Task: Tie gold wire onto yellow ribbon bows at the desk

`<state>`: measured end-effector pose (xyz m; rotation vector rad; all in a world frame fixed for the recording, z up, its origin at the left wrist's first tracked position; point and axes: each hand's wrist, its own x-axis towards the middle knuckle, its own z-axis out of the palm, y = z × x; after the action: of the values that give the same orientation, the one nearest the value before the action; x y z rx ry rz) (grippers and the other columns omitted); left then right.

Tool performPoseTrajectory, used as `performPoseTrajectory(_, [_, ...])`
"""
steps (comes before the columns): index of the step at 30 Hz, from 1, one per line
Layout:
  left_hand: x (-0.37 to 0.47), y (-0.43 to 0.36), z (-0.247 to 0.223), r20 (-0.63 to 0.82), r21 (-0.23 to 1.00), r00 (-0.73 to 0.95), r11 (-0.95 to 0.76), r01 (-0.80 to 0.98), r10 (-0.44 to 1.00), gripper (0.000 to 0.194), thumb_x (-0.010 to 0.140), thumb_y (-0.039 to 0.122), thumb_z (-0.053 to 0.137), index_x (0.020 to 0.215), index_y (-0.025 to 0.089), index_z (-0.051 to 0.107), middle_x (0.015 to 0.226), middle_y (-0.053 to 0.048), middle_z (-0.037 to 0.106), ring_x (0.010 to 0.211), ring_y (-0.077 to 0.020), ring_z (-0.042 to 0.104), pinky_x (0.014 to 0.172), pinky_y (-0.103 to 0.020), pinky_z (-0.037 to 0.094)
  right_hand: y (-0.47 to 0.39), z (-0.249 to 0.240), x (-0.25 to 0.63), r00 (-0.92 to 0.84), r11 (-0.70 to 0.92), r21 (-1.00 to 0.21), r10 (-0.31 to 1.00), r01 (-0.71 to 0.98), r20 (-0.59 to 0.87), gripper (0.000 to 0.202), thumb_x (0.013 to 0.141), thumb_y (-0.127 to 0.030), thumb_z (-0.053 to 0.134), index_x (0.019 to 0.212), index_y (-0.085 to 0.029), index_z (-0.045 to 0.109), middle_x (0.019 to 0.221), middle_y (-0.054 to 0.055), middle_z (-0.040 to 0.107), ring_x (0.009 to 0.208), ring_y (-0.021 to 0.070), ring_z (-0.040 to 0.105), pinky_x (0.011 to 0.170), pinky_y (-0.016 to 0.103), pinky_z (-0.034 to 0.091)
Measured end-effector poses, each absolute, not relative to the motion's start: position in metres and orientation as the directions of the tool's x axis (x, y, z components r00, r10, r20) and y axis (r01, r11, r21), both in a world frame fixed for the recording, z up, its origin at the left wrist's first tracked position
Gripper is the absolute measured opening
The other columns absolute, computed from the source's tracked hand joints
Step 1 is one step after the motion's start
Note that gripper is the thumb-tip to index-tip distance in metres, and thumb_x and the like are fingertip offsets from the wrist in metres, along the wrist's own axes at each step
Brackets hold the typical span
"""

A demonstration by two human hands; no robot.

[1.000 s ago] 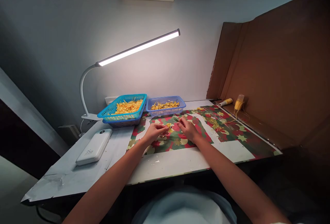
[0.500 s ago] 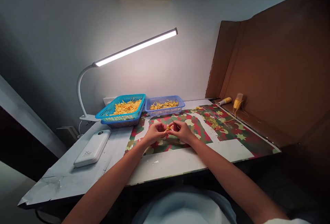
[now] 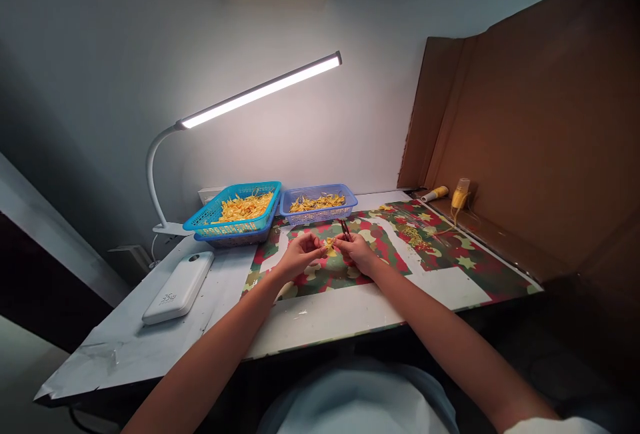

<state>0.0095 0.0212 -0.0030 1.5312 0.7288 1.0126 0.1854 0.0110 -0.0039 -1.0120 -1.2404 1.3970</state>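
Over the middle of the table, my left hand [image 3: 301,255] pinches a small yellow petal-like piece [image 3: 329,245] at its fingertips. My right hand [image 3: 357,252] is closed around a dark two-pronged tool [image 3: 345,229], whose prongs point up and away from me. Whether it is tweezers or small snips I cannot tell. The right fingertips meet the yellow piece from the other side. Behind my hands stand a turquoise basket [image 3: 192,222], heaped with yellow pieces, and a purple basket [image 3: 320,191] with darker yellow pieces.
A lit lamp [image 3: 260,93] arches over the baskets. At left lies a white power bank [image 3: 179,289]. Yellow thread spools [image 3: 460,195] stand by the cardboard wall [image 3: 525,121] at right. Small yellow-green bits [image 3: 414,237] lie on the camouflage-patterned sheet [image 3: 467,262].
The dark tool in my right hand has swung up, so its prongs now show above the fingers. My fingertips have drawn slightly apart around the yellow piece.
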Motion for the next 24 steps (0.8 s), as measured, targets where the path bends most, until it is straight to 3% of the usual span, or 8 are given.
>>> performPoseTrajectory(5, [0.0055, 0.0204, -0.0017, 0.208, 0.978, 0.453, -0.180, -0.105, 0.867, 0.033, 0.068, 0.038, 0.075, 0.079, 0.015, 0.052, 0.075, 0.002, 0.058, 0.070, -0.0116, 0.062, 0.068, -0.026, 0.052, 0.0055, 0.0009, 0.1895, -0.238, -0.051, -0.977, 0.971, -0.208, 0.000, 0.036, 0.060, -0.046, 0.071, 0.067, -0.019, 0.048, 0.048, -0.011, 0.033, 0.038, 0.0028, 0.018, 0.036, 0.020, 0.011])
performPoseTrajectory(17, [0.0079, 0.0179, 0.0030, 0.225, 0.974, 0.464, -0.217, -0.071, 0.857, 0.027, 0.065, 0.030, 0.075, 0.075, 0.015, 0.056, 0.070, 0.001, 0.059, 0.064, -0.0102, 0.059, 0.063, -0.023, 0.048, 0.0046, -0.0006, 0.1856, -0.065, 0.130, -0.962, 0.987, -0.239, 0.150, 0.027, 0.057, -0.036, 0.068, 0.067, -0.018, 0.052, 0.050, -0.010, 0.037, 0.043, 0.0045, 0.027, 0.041, 0.022, 0.021])
performPoseTrajectory(24, [0.0074, 0.0157, 0.0054, 0.122, 0.991, 0.448, -0.081, -0.108, 0.886, 0.018, 0.066, 0.025, 0.067, 0.076, 0.016, 0.055, 0.070, 0.004, 0.055, 0.061, -0.0077, 0.053, 0.059, -0.022, 0.045, 0.0041, 0.0013, 0.1896, -0.191, 0.077, -0.971, 0.974, -0.228, 0.122, 0.030, 0.061, -0.040, 0.070, 0.075, -0.018, 0.056, 0.048, -0.010, 0.033, 0.042, 0.0042, 0.022, 0.041, 0.022, 0.016])
